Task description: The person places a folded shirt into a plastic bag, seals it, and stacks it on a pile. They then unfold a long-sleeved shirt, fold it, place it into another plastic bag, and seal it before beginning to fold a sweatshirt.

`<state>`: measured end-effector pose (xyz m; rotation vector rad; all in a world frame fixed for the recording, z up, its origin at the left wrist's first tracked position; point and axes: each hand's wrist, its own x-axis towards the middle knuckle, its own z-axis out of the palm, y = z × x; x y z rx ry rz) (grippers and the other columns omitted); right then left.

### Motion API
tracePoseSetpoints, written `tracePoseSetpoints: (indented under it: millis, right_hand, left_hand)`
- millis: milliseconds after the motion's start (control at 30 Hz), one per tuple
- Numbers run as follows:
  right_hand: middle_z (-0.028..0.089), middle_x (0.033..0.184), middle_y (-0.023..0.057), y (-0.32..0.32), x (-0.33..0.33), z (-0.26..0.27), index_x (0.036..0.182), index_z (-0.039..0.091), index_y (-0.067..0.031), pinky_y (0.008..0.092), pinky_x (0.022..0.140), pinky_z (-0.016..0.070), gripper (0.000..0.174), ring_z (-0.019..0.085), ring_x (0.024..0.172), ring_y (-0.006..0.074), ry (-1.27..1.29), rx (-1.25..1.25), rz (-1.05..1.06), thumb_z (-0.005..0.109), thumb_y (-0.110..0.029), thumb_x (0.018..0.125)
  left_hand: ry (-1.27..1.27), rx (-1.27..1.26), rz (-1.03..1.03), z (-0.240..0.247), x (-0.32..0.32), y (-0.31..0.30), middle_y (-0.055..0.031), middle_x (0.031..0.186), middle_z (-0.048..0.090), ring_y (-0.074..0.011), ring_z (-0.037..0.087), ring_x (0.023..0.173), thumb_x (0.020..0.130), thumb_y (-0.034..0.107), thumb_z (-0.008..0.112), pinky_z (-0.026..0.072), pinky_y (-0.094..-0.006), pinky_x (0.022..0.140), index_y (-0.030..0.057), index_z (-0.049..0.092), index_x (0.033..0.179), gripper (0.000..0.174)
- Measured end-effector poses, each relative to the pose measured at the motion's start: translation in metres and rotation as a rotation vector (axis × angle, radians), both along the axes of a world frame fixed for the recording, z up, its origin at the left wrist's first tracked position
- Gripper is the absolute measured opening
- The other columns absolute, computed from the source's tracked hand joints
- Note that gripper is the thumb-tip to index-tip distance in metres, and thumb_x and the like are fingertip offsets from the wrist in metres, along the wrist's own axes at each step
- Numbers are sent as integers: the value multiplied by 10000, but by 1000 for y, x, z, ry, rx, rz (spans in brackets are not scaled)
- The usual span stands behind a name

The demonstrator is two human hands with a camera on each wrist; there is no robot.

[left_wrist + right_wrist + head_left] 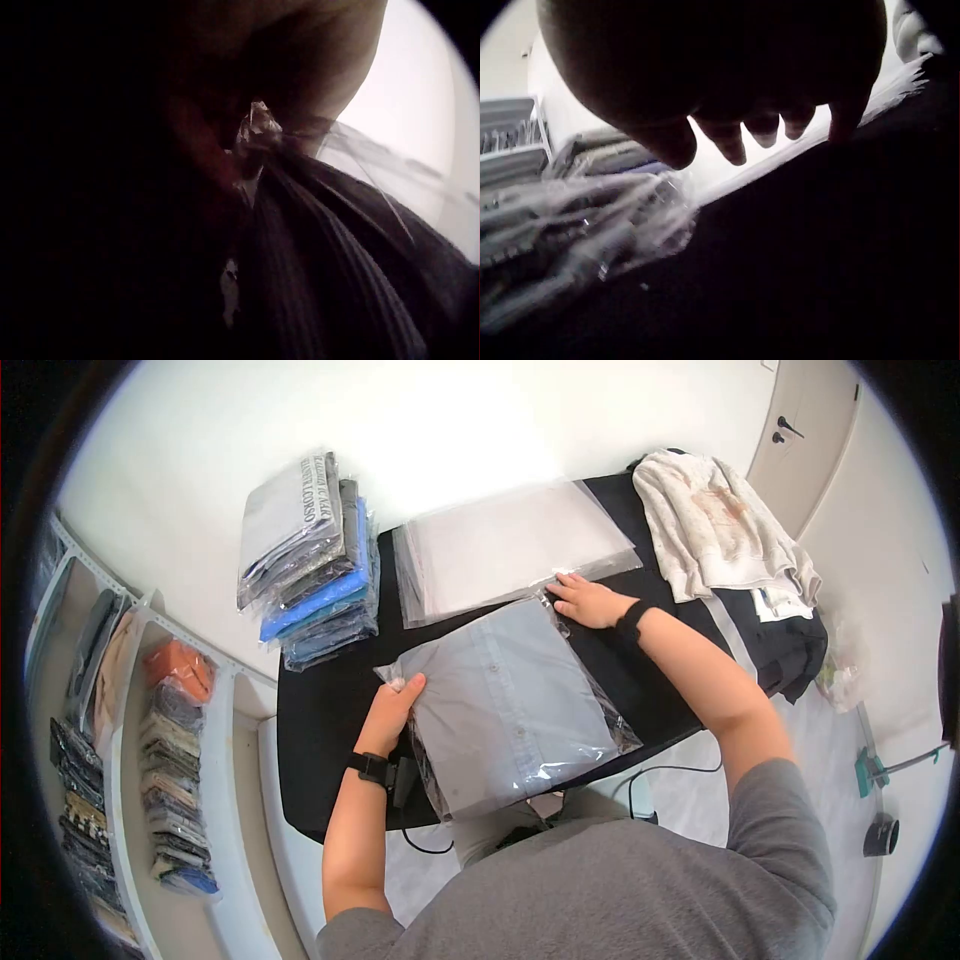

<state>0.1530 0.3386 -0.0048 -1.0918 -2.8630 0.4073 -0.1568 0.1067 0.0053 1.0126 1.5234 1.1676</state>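
Observation:
A folded grey-blue garment in a clear bag [510,710] lies at the table's near side in the head view. The left hand [388,712] grips the bag's left corner, and in the left wrist view the bunched plastic [259,135] sits between thumb and fingers of that hand [300,60]. At the bag's far right corner is the right hand [590,603], fingers extended near the edge of a stack of flat clear bags [510,545]. The right wrist view has this hand [735,82] with fingers spread above the bag stack's edge, beside the bagged garment [592,232].
A tall pile of bagged clothes [310,560] stands at the table's back left. A pale sweatshirt [715,520] lies at the back right of the black table [345,770]. Shelves with bagged clothes [175,790] are at the left; a cable [670,768] runs below the near edge.

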Motion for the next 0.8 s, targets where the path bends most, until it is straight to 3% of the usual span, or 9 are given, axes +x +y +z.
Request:
tracePoseSetpoints:
  millis: [100, 167, 200, 300, 367, 400, 533, 633, 800]
  right_hand:
    - [333, 1381, 245, 11, -4, 3, 1279, 440, -15, 377, 1057, 281, 439, 293, 1308, 350, 306, -24, 13, 454, -274, 925]
    - [415, 1326, 241, -8, 3, 23, 1228, 487, 4, 352, 1042, 304, 404, 375, 1262, 338, 550, -140, -34, 479, -252, 916]
    - [491, 1260, 221, -25, 8, 36, 1201, 508, 11, 325, 999, 351, 384, 472, 1179, 308, 576, -131, -45, 484, -241, 913]
    - [533, 1222, 147, -75, 26, 55, 1239, 476, 15, 288, 923, 397, 435, 500, 1109, 191, 653, -663, -192, 525, -262, 908]
    - [501, 1259, 132, -106, 31, 46, 1315, 375, 16, 301, 929, 394, 559, 466, 1143, 181, 710, -1016, -384, 548, -314, 898]
    - [497, 1243, 128, -116, 33, 40, 1355, 291, 21, 307, 915, 400, 665, 462, 1125, 177, 723, -969, -371, 567, -358, 883]
    - [561, 1068, 94, -96, 33, 37, 1292, 389, 32, 258, 722, 449, 581, 525, 881, 141, 720, -843, -437, 581, -319, 871]
    - [608, 866, 24, -55, 22, 26, 1005, 604, -20, 234, 608, 424, 329, 522, 716, 117, 678, -734, -416, 588, -315, 860]
    - [583, 677, -26, -32, -10, 37, 749, 629, -98, 263, 558, 395, 274, 471, 591, 109, 419, -882, -489, 617, -355, 841]
  left_hand:
    - [44, -49, 12, 1, 2, 1, 31, 721, 567, -65, 481, 619, 867, 321, 610, 381, -241, 553, 29, 608, 814, 296]
    - [29, -54, 25, 3, 2, 2, 40, 689, 551, -59, 466, 596, 864, 326, 612, 364, -240, 531, 38, 600, 784, 300]
    - [-1, -49, 24, 3, 2, 2, 39, 686, 552, -56, 462, 589, 858, 333, 619, 358, -234, 527, 41, 603, 785, 301]
    - [-22, -37, 41, 1, 2, 2, 45, 667, 546, -53, 441, 556, 833, 359, 645, 329, -224, 505, 54, 612, 782, 311]
    - [-3, -55, 49, 11, 6, 1, 49, 650, 536, -54, 426, 537, 812, 376, 666, 313, -224, 496, 64, 617, 784, 318]
    - [-62, -29, 59, -4, -1, 5, 43, 649, 541, -57, 433, 536, 797, 385, 680, 318, -226, 498, 60, 622, 792, 331]
    - [-68, -51, 45, 1, 1, 7, 23, 677, 573, -63, 470, 554, 796, 387, 681, 334, -225, 506, 49, 629, 808, 342]
    - [-81, -42, 78, 5, 7, 5, 17, 678, 576, -70, 477, 555, 796, 386, 681, 337, -227, 507, 46, 629, 807, 344]
    - [23, -60, 68, -3, 0, 7, 21, 662, 557, -73, 462, 544, 799, 385, 677, 328, -234, 499, 46, 622, 795, 344]
